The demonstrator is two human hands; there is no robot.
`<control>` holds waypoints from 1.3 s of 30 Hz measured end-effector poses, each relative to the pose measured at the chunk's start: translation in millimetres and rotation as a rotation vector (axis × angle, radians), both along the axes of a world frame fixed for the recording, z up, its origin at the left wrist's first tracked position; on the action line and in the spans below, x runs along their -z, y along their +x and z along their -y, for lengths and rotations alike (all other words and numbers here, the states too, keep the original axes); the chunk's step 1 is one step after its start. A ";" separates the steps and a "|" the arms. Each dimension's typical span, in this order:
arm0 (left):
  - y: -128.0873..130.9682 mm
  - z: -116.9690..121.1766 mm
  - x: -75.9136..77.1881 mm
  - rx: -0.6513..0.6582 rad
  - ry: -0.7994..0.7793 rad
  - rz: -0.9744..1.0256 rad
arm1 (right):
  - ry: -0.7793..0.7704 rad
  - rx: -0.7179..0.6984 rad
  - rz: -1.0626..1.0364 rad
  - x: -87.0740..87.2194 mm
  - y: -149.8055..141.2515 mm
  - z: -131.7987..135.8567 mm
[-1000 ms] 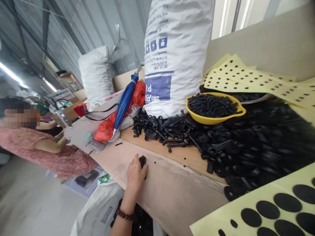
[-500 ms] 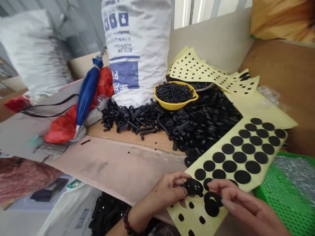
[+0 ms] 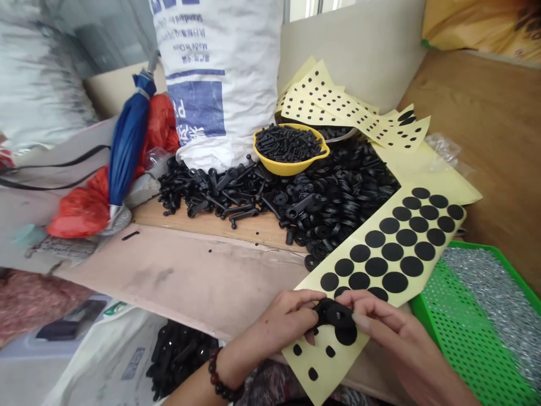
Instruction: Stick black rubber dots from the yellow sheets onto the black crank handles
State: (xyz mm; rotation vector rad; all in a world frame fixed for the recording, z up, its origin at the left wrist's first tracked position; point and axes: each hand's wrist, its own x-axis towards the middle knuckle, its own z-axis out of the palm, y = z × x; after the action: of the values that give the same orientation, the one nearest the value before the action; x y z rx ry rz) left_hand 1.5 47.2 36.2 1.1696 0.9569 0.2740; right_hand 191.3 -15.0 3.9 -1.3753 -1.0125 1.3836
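Note:
Both hands meet low in the view over a yellow backing sheet (image 3: 416,286) printed with rows of round black rubber pads. My left hand (image 3: 281,321), with a dark beaded bracelet on its wrist, grips a black plastic part (image 3: 333,313). My right hand (image 3: 389,332) presses its fingertips onto the same part from the other side. Fingers hide much of the part, so its exact shape cannot be seen. Directly below it, a black pad (image 3: 346,335) remains on the sheet.
A heap of black plastic handles (image 3: 207,194) and black rubber rings (image 3: 342,192) lies on a wooden board. Behind stand a yellow bowl of black screws (image 3: 291,149) and a white woven sack (image 3: 215,84). A green perforated tray (image 3: 469,321) of small silvery parts sits at right.
The view has swung right, bringing the sheet and green tray in. My hands have closed together on the black part; half a second ago, my right fingers were apart from it, near the pads.

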 end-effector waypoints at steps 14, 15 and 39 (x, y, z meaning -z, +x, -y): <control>-1.5 0.2 0.1 0.082 0.059 0.020 | -0.018 0.054 0.009 -1.7 -4.9 0.6; -1.9 0.3 0.6 0.086 0.062 0.021 | -0.019 0.055 0.006 -1.6 -5.0 0.6; 2.4 9.0 17.1 -0.094 0.116 0.019 | 0.100 0.077 0.127 -2.4 -16.1 0.9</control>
State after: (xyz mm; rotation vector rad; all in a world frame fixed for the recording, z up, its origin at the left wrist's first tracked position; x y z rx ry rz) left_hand 3.9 38.2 19.1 1.2269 0.9910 0.4197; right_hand 175.2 -15.9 6.2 -1.4263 -1.0852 1.1853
